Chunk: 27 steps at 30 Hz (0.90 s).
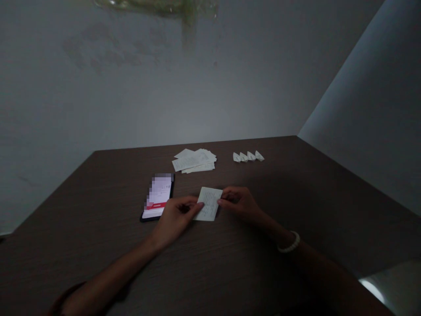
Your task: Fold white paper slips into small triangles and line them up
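Note:
A small printed sheet of paper (209, 204) is held between my two hands, just above the table. My left hand (176, 217) pinches its left edge, thumb on top. On the opposite edge, my right hand (240, 203) grips the paper between thumb and fingers. Lines of dark print show on its face, too small to read. Close to my left hand lies a phone (158, 195) with a lit screen, partly blurred out.
Behind the held paper, a loose pile of printed papers (195, 160) lies on the brown table (296, 188). Several small folded paper pieces (248, 156) stand in a row to its right. A grey wall (138, 96) rises along the table's far edge.

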Each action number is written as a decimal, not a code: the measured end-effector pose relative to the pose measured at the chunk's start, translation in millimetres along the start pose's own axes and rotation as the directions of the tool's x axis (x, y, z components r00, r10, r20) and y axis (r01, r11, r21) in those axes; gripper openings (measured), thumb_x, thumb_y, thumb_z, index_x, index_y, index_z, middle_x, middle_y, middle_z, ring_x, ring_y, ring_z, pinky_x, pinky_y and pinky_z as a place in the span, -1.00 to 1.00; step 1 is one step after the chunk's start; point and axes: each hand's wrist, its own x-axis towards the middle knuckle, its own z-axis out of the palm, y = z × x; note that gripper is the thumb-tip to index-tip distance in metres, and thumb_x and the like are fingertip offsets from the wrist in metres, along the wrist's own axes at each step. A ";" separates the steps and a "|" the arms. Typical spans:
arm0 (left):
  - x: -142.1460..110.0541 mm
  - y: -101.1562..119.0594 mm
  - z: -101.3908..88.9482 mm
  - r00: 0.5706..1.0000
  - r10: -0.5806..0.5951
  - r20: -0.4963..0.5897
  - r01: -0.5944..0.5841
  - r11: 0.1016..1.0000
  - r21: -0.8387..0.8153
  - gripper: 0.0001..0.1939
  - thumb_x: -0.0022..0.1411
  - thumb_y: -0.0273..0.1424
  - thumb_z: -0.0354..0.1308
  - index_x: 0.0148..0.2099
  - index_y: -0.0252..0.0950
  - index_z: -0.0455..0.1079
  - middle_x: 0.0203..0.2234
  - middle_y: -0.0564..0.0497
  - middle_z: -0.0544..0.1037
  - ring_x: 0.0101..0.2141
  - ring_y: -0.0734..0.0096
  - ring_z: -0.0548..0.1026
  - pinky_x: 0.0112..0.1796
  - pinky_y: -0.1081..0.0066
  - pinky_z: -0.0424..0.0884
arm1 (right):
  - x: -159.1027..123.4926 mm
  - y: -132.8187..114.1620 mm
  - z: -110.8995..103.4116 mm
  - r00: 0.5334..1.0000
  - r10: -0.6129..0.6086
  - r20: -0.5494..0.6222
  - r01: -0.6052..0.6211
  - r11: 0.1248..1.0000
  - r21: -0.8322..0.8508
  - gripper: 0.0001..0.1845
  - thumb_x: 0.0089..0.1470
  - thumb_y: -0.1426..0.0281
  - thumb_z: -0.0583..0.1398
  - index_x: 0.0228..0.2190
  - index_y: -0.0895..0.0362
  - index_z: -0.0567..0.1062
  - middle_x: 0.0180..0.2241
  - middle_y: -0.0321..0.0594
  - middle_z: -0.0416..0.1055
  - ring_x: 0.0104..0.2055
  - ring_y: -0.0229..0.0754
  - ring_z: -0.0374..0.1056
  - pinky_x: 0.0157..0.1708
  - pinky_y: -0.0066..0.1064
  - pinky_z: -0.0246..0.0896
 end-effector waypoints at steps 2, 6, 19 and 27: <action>-0.5 -2.3 1.9 0.998 -0.057 -0.005 0.057 0.995 -0.077 -0.74 0.23 -0.25 0.14 -0.20 -0.35 0.48 -0.46 -0.02 0.59 -0.50 0.40 0.50 -0.50 0.48 0.36 | -0.3 -0.3 0.8 0.999 0.024 0.027 -0.026 0.999 0.044 -0.79 -0.04 0.29 0.31 -0.40 0.18 0.52 -0.38 -0.18 0.56 -0.37 -0.21 0.48 -0.35 -0.40 0.37; -2.3 -5.0 5.7 0.992 -0.122 0.032 0.125 0.977 -0.175 -0.72 0.22 -0.20 0.15 -0.24 -0.35 0.41 -0.59 0.07 0.50 -0.69 0.58 0.31 -0.65 0.56 0.19 | -0.9 -0.6 2.5 0.994 0.079 0.071 -0.088 0.986 0.144 -0.78 -0.05 0.28 0.32 -0.45 0.19 0.50 -0.46 -0.22 0.54 -0.45 -0.25 0.46 -0.41 -0.45 0.35; -2.6 -7.3 5.2 0.990 -0.092 -0.110 0.077 0.988 -0.134 -0.74 0.17 -0.25 0.19 -0.20 -0.36 0.46 -0.66 0.10 0.41 -0.66 0.55 0.30 -0.64 0.55 0.22 | -1.3 -1.8 3.3 0.987 0.143 0.073 -0.154 0.972 0.177 -0.80 -0.08 0.30 0.31 -0.41 0.19 0.56 -0.57 -0.33 0.46 -0.58 -0.36 0.30 -0.56 -0.54 0.19; -5.1 -7.1 5.0 0.994 -0.050 -0.095 0.035 0.989 -0.146 -0.77 0.16 -0.32 0.16 -0.24 -0.35 0.56 -0.71 0.10 0.39 -0.71 0.59 0.21 -0.69 0.57 0.10 | -0.5 5.3 -0.9 0.980 0.153 0.129 -0.178 0.960 0.214 -0.77 -0.02 0.30 0.27 -0.32 0.17 0.61 -0.57 -0.30 0.47 -0.58 -0.36 0.30 -0.57 -0.55 0.18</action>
